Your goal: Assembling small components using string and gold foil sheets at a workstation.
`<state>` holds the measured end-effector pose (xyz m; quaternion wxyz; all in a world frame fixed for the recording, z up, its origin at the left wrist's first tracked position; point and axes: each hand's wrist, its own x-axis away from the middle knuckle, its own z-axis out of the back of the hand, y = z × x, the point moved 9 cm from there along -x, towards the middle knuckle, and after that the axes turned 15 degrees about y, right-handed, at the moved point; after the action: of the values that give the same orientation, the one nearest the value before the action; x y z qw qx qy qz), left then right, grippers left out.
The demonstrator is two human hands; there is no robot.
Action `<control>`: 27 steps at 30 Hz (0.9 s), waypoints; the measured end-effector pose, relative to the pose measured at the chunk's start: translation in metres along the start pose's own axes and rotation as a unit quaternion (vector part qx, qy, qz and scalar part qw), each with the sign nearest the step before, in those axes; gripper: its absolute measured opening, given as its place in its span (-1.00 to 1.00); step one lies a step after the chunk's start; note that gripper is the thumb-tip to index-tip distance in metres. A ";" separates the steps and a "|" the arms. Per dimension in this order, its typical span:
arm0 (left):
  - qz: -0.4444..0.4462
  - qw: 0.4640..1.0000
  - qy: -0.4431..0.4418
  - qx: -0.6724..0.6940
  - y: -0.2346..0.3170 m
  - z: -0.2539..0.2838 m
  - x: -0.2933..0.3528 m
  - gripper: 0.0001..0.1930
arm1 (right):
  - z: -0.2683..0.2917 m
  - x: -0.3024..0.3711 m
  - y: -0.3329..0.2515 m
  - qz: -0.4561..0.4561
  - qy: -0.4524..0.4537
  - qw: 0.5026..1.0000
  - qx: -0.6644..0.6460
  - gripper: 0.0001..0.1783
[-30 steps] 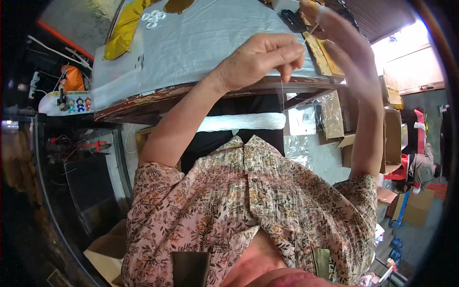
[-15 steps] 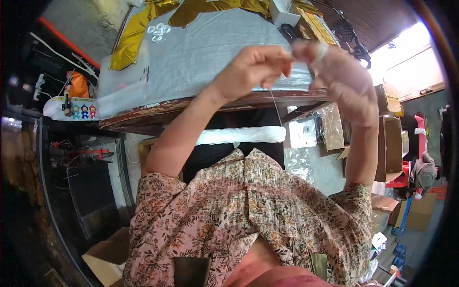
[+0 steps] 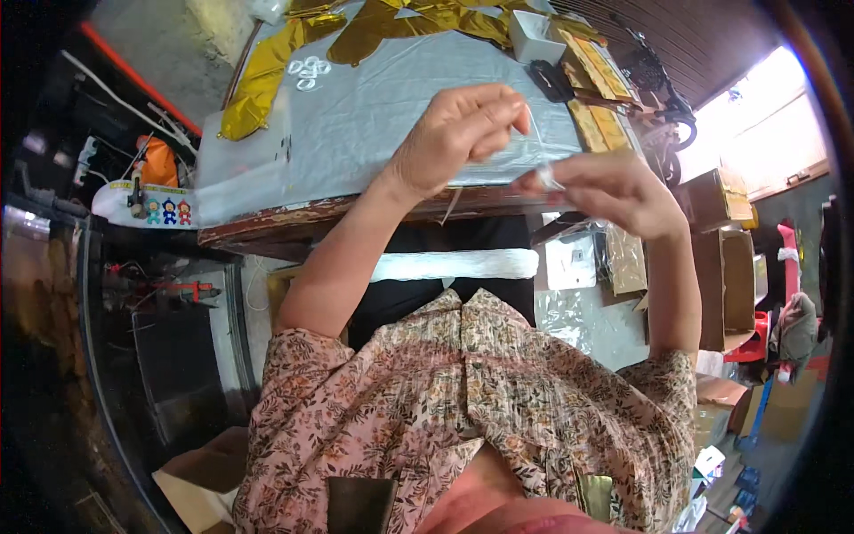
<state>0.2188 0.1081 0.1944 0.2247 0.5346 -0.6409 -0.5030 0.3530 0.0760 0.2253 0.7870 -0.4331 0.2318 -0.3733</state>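
Slanting toward the worktop's near edge (image 3: 311, 214), thread (image 3: 537, 133) runs from the pinching left hand (image 3: 471, 129) to the right hand (image 3: 614, 191), nearer that edge, its grip unclear.

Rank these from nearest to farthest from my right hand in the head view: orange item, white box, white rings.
From the right hand:
1. White box, table's far right.
2. White rings, table's far left.
3. Orange item, beyond the table's left edge.

Well back from the fingers (image 3: 495, 116) I see a pink-and-beige leafy floral shirt (image 3: 400, 392), its short sleeves (image 3: 302, 360) hanging loose.
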 end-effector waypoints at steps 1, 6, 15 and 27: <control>-0.002 1.000 0.005 -0.002 -0.008 0.001 0.002 -0.73 | -0.008 0.004 -0.016 0.051 -0.015 0.987 -0.150 -0.57; 0.013 1.000 -0.014 0.011 -0.011 -0.012 -0.002 -0.74 | 0.031 -0.013 -0.019 0.088 0.166 0.975 0.115 -0.42; 0.070 0.997 -0.021 0.008 -0.033 -0.003 -0.006 -0.72 | 0.029 -0.029 -0.029 0.179 0.264 0.924 0.211 -0.40; 0.052 0.989 0.065 -0.120 -0.031 0.014 -0.011 -0.70 | 0.009 -0.043 -0.008 0.072 0.202 0.961 0.172 -0.47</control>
<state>0.2252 0.1261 0.1649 0.3540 0.5017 -0.5867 -0.5280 0.3297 0.1115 0.2381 0.8115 -0.1886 0.3488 -0.4293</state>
